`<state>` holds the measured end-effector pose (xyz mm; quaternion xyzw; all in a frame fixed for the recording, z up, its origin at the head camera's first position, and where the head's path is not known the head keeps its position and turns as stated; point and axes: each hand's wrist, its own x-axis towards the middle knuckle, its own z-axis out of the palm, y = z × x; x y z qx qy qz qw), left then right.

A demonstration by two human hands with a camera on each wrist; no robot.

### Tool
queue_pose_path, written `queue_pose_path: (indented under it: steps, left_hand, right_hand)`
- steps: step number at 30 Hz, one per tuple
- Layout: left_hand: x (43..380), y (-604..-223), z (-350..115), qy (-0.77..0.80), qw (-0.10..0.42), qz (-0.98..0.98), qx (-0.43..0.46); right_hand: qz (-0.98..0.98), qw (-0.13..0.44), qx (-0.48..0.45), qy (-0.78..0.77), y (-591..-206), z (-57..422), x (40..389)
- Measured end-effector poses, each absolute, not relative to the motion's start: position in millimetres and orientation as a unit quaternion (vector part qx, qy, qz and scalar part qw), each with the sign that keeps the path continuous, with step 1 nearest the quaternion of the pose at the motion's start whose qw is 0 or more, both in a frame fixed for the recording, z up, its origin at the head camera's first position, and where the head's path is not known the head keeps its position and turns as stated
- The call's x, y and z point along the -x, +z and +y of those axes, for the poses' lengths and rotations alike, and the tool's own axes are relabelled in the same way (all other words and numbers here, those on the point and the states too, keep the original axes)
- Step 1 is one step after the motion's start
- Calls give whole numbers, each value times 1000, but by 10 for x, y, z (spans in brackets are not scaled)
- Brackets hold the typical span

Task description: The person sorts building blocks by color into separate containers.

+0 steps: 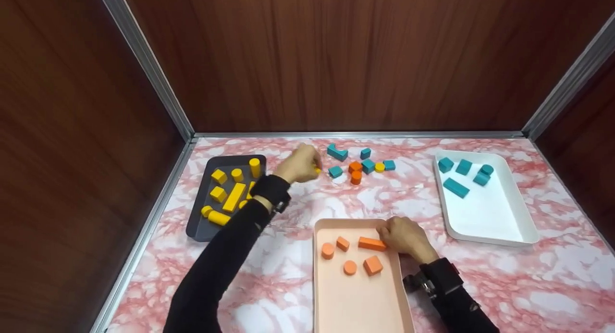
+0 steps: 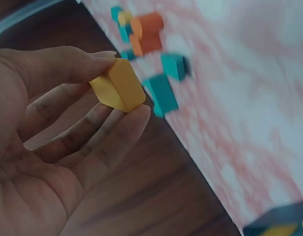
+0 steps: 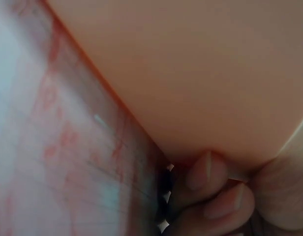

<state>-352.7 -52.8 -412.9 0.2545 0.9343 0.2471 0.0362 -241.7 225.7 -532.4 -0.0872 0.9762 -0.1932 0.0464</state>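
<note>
The left hand [image 1: 300, 164] pinches a yellow block [image 2: 119, 87] near the back edge of the bench [image 1: 283, 275]; a loose pinch could drop it. The right hand [image 1: 406, 236] grips the peach tray [image 1: 360, 302], far right corner; a tug could slide the orange blocks [image 1: 373, 265].

Left arm [image 1: 211, 270], sleeved: extended toward the far edge of the surface [image 1: 278, 270]; left hand [image 1: 301, 164], thumb [image 2: 58, 64] and fingers [image 2: 114, 140] pinching. Right arm [image 1: 459, 304], sleeved: angled inward; right hand [image 1: 404, 236] well short of that edge, fingers curled, gripping.
</note>
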Motion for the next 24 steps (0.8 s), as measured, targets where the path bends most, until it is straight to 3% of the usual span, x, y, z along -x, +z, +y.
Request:
queue_pose_path:
  steps: [11,24]
  left_hand:
    - [3676,-3923,-1544,261,-39,957,-118]
    - [3756,-4326,-2120,268,16,963,-2]
  right_hand:
    - [975,61,89,-196,-5316,2275,2428]
    - [977,45,91,-188,-5320,2275,2433]
